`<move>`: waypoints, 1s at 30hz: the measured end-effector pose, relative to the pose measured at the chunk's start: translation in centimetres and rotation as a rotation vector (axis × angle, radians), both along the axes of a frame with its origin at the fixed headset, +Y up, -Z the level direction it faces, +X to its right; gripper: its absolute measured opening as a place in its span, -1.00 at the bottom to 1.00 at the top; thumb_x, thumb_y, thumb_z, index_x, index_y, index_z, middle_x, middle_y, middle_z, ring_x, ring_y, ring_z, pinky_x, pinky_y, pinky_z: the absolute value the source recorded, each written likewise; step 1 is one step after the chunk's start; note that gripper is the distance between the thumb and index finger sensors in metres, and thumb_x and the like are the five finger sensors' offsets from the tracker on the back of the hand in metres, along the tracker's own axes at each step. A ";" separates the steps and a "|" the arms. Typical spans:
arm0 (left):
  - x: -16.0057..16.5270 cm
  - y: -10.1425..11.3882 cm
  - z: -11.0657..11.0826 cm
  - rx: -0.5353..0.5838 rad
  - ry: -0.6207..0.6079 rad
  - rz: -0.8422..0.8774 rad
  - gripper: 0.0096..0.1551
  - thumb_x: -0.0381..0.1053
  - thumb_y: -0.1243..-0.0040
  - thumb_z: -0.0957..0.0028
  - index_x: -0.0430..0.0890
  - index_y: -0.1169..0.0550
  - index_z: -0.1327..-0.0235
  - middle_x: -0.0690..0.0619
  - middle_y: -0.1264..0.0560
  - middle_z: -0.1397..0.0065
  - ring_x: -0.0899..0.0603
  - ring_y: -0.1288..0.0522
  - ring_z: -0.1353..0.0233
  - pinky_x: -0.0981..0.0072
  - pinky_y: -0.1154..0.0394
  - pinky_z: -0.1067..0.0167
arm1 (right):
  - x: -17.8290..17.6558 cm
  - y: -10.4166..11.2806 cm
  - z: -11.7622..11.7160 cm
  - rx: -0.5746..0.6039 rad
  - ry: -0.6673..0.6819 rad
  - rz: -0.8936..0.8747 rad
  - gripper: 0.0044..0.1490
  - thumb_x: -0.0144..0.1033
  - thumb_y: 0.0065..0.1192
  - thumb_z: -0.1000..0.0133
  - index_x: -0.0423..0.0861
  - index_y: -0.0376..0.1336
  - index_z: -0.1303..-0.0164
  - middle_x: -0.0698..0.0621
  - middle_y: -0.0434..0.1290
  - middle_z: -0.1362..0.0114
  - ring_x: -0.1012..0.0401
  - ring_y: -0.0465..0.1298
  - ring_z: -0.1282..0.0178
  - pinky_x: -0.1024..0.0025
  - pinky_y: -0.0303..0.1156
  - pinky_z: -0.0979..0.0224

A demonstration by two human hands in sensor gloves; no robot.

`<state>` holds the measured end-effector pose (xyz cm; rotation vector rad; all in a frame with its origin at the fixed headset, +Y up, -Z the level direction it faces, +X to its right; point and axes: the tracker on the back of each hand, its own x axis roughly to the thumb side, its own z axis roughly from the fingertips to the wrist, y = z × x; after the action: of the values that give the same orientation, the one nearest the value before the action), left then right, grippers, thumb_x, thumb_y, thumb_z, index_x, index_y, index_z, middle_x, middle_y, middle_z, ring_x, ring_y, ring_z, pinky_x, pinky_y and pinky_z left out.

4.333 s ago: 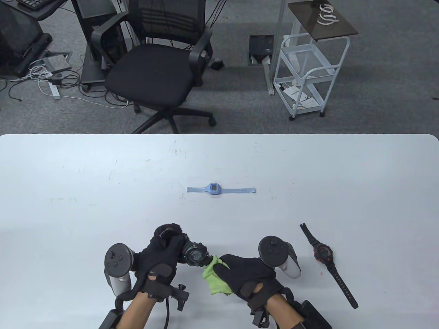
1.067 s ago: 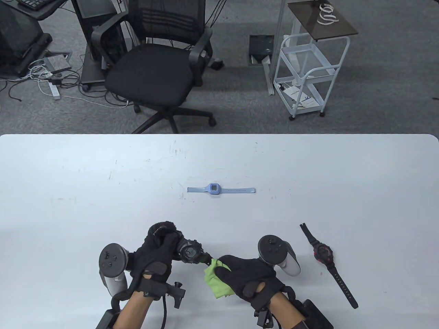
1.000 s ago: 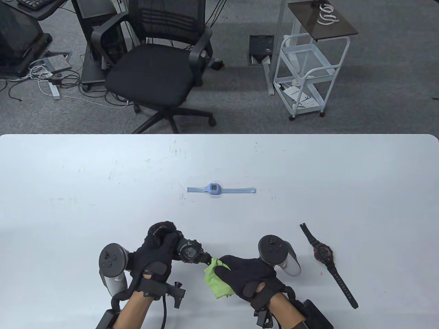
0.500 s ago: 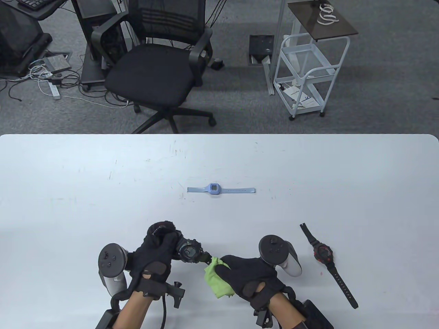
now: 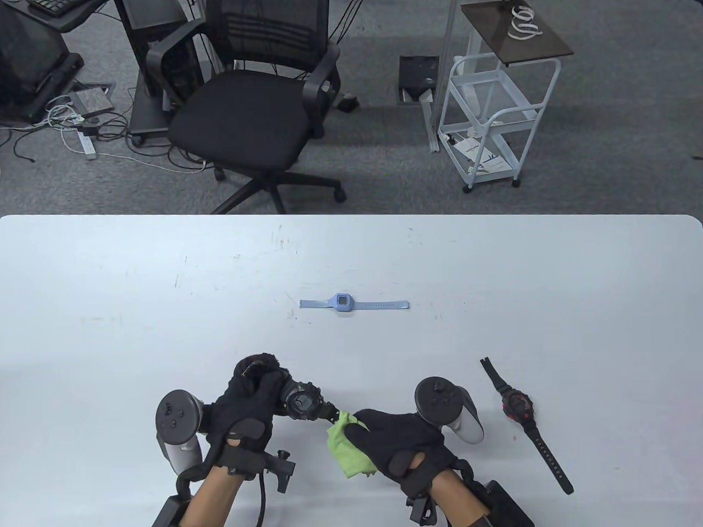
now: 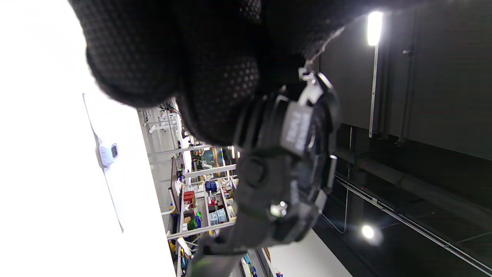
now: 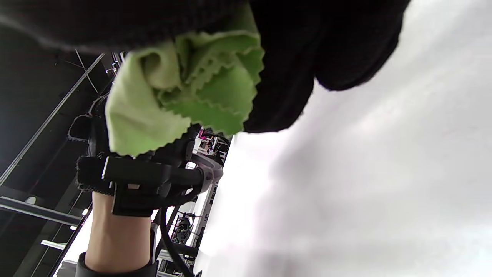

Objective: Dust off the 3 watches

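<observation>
Left hand (image 5: 247, 398) grips the black watch (image 5: 303, 402) above the table (image 5: 110, 329); right hand (image 5: 398, 439) clutches the green cloth (image 5: 346, 447) on its strap. Blue watch (image 5: 342, 303) lies mid-table, red-black watch (image 5: 519, 409) right. Left wrist view: fingers (image 6: 215, 77) wrap the black watch (image 6: 284, 177). Right wrist view: fingers (image 7: 284, 77) bunch the cloth (image 7: 184, 96)

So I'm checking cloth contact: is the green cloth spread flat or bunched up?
Bunched up. The green cloth is crumpled inside the right hand, its zigzag edges folded over each other in the right wrist view.

An office: swivel chair (image 5: 250, 110), grey carpet (image 5: 384, 164), floor cables (image 5: 71, 132).
</observation>
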<state>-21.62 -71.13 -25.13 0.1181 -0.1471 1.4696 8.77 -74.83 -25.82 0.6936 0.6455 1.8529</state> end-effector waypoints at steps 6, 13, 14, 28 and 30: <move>0.0 0.0 0.0 0.000 0.002 0.002 -0.51 -0.03 -0.21 -0.07 -0.11 -0.49 -0.25 -0.05 -0.63 -0.12 -0.07 -0.80 0.20 0.05 -0.73 0.15 | -0.1 0.0 0.0 -0.012 0.031 -0.008 -0.39 0.05 0.13 -0.43 -0.16 0.27 -0.49 0.05 0.58 -0.21 0.18 0.64 -0.17 -0.06 0.44 -0.39; 0.0 0.0 0.0 -0.001 0.000 0.004 -0.51 -0.03 -0.21 -0.07 -0.11 -0.48 -0.25 -0.04 -0.63 -0.12 -0.07 -0.80 0.20 0.05 -0.73 0.15 | 0.1 0.1 0.1 0.010 -0.004 0.004 -0.39 0.14 0.11 -0.44 -0.15 0.36 -0.35 0.10 0.63 -0.09 0.22 0.69 -0.06 -0.02 0.48 -0.33; 0.0 0.0 0.1 0.000 0.001 0.002 -0.51 -0.03 -0.21 -0.07 -0.11 -0.48 -0.25 -0.04 -0.63 -0.12 -0.07 -0.80 0.20 0.06 -0.73 0.15 | 0.2 0.1 0.1 0.007 -0.002 -0.002 -0.39 0.13 0.11 -0.43 -0.15 0.36 -0.35 0.09 0.63 -0.10 0.22 0.68 -0.07 -0.02 0.48 -0.34; 0.0 -0.1 0.0 -0.005 0.002 0.006 -0.51 -0.03 -0.21 -0.07 -0.11 -0.48 -0.25 -0.05 -0.63 -0.12 -0.07 -0.80 0.20 0.05 -0.73 0.15 | 0.4 0.1 0.0 0.007 0.007 0.004 -0.39 0.13 0.12 -0.43 -0.15 0.37 -0.35 0.10 0.63 -0.09 0.23 0.69 -0.05 -0.01 0.49 -0.32; 0.0 0.0 0.0 -0.004 0.002 0.006 -0.51 -0.03 -0.21 -0.07 -0.11 -0.49 -0.25 -0.04 -0.63 -0.12 -0.07 -0.80 0.20 0.05 -0.73 0.15 | 0.3 0.1 0.0 -0.006 0.027 -0.002 -0.39 0.10 0.12 -0.43 -0.15 0.33 -0.40 0.08 0.61 -0.13 0.21 0.67 -0.10 -0.03 0.47 -0.35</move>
<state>-21.66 -71.18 -25.11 0.1164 -0.1422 1.4755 9.05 -74.75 -25.85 0.7166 0.6674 1.8413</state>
